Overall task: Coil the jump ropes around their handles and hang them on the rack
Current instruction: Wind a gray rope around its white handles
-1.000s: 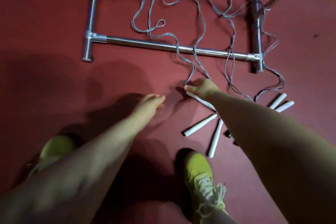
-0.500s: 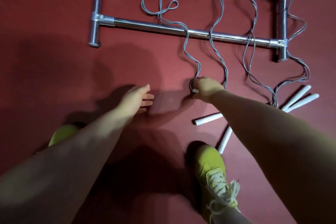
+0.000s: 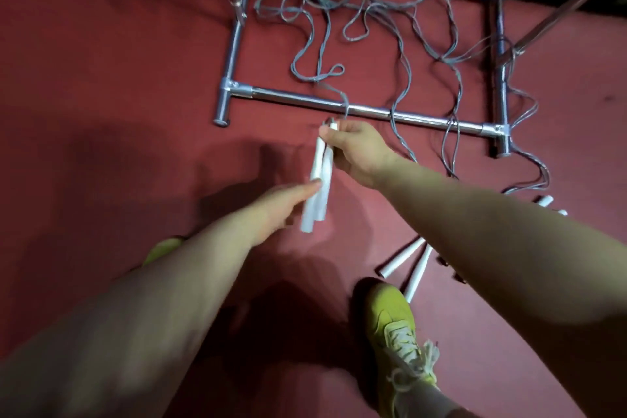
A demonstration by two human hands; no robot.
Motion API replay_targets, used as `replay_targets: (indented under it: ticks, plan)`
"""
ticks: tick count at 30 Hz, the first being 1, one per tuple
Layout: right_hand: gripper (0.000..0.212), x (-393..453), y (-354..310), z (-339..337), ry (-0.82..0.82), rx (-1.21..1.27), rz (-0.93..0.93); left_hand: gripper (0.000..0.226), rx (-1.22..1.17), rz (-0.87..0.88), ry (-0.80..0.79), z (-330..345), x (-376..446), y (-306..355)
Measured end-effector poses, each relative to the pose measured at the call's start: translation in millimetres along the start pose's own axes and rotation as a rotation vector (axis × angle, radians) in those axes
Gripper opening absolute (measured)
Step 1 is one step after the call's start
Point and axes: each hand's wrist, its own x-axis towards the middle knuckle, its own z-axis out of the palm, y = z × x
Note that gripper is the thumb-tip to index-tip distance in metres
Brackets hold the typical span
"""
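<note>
Now your right hand (image 3: 353, 149) pinches the handles' (image 3: 317, 187) top; they hang toward lower frame. Your left hand (image 3: 285, 204), fingers straight, touches mid-length; the rope (image 3: 342, 102) trails up.

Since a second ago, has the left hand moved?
Yes. The left hand has come in toward the right hand and now touches the white handles it holds.

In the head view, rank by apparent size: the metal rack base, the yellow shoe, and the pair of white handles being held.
1. Metal rack base, by far the largest.
2. Yellow shoe.
3. Pair of white handles, held in the right hand. It is raised nearer the camera, so ranks 2 and 3 are unsure.
</note>
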Motion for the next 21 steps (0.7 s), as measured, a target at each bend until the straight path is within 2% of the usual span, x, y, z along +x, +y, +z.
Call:
replay_targets:
  ticks: [2, 4, 6, 9, 10, 15, 19, 21]
  plan:
    - [0.024, -30, -33, 15, 0.023, 0.112, -0.038, 0.022, -0.021, 0.061, -0.065, 3, -35, 18]
    - [0.026, -68, -61, 23, 0.012, 0.123, -0.058, 0.018, -0.029, 0.137, -0.086, 3, -73, 40]
    - [0.028, -102, -84, 25, 0.028, 0.013, -0.084, 0.016, 0.02, 0.161, -0.114, -1, -112, 62]
    - [0.042, -144, -117, 20, 0.232, -0.285, -0.197, 0.018, 0.131, 0.132, -0.215, -11, -170, 85]
    - [0.044, -162, -129, 20, 0.243, -0.316, -0.252, 0.02, 0.162, 0.133, -0.225, -13, -195, 91]
    - [0.037, -236, -145, 45, -0.092, -0.494, -0.463, 0.035, 0.108, 0.121, -0.312, -6, -273, 100]
    - [0.048, -270, -138, 68, -0.172, -0.5, -0.594, 0.031, 0.095, 0.1, -0.364, -3, -302, 86]
    - [0.041, -279, -128, 66, -0.141, -0.552, -0.634, 0.031, 0.047, 0.083, -0.394, 1, -311, 74]
